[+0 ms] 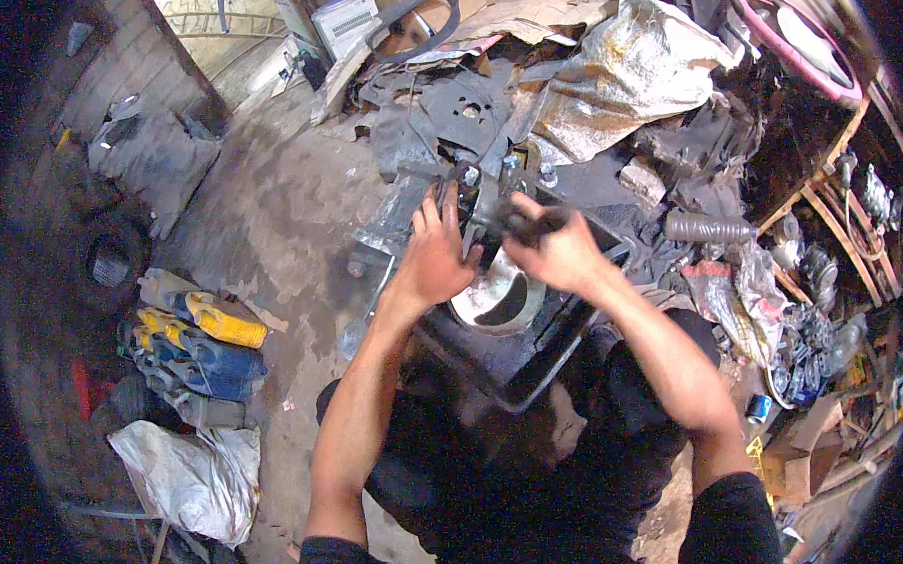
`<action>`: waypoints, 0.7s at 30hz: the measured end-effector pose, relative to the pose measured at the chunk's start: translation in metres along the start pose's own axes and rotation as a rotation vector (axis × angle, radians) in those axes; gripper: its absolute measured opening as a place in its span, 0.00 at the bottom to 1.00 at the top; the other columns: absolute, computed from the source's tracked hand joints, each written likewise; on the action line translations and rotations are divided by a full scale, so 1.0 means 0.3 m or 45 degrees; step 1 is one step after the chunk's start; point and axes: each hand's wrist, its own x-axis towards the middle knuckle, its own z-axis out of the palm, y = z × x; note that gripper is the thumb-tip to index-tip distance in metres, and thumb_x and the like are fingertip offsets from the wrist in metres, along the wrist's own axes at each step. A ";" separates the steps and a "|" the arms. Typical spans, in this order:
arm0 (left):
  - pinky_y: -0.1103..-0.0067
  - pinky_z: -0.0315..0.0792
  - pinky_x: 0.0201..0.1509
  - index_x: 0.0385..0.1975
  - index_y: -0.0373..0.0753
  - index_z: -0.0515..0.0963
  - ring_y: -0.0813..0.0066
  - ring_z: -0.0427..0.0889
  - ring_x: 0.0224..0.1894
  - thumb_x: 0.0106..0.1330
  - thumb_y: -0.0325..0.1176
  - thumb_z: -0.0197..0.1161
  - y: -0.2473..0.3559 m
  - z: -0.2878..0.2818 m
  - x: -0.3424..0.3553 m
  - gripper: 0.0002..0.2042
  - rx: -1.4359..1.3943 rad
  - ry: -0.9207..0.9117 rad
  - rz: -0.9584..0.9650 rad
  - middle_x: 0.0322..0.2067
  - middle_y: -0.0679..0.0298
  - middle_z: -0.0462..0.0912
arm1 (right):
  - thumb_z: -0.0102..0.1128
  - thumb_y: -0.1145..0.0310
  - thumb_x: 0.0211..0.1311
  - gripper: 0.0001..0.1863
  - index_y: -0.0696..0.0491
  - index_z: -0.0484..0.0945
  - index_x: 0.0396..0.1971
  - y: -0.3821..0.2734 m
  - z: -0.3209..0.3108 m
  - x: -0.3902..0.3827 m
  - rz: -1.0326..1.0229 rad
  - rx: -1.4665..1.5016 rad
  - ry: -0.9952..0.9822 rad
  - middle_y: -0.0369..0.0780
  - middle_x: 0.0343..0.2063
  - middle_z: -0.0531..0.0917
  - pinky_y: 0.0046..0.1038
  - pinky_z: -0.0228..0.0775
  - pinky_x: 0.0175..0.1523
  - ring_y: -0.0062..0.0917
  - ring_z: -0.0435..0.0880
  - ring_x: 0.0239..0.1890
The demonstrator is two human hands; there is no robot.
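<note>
A dark metal block-like base (519, 364) stands between my knees, with a shiny round bowl-shaped hollow (497, 305) in its top. My left hand (436, 253) rests at the far left of the hollow, its fingers and thumb closed about a dark narrow piece (458, 172). At the hollow's far right is my right hand (560, 248), its index finger pointing forward and the others curled in. Motion smears those blackened fingers, and whatever lies in them cannot be made out. Bolts (547, 174) show just beyond the hands.
Blackened sheets (456, 113) and a whitish sack (633, 72) lie ahead. Blue and yellow plastic containers (210, 345) and a white sack (200, 475) are at the left. On the right are a plastic bottle (708, 226), a cardboard box (805, 449) and a pink-rimmed ring (796, 41).
</note>
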 end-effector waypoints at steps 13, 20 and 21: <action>0.51 0.57 0.69 0.71 0.29 0.43 0.29 0.56 0.65 0.57 0.44 0.71 -0.018 -0.005 -0.003 0.51 -0.020 -0.055 0.003 0.65 0.31 0.49 | 0.67 0.56 0.51 0.24 0.57 0.79 0.44 0.076 -0.029 0.042 0.143 -0.410 -0.379 0.53 0.29 0.85 0.47 0.78 0.44 0.51 0.85 0.36; 0.51 0.60 0.68 0.72 0.30 0.44 0.26 0.55 0.65 0.49 0.44 0.76 -0.042 -0.019 -0.011 0.56 -0.039 -0.087 0.057 0.66 0.28 0.48 | 0.64 0.70 0.53 0.14 0.52 0.72 0.39 -0.064 -0.019 0.040 -0.222 0.240 0.190 0.46 0.26 0.80 0.44 0.75 0.32 0.49 0.82 0.30; 0.51 0.61 0.68 0.72 0.30 0.44 0.26 0.55 0.65 0.48 0.43 0.77 -0.030 -0.016 -0.003 0.56 -0.058 -0.106 0.030 0.66 0.28 0.48 | 0.64 0.72 0.52 0.16 0.52 0.70 0.40 -0.034 0.013 0.029 -0.170 0.143 0.129 0.47 0.28 0.81 0.44 0.75 0.35 0.48 0.83 0.33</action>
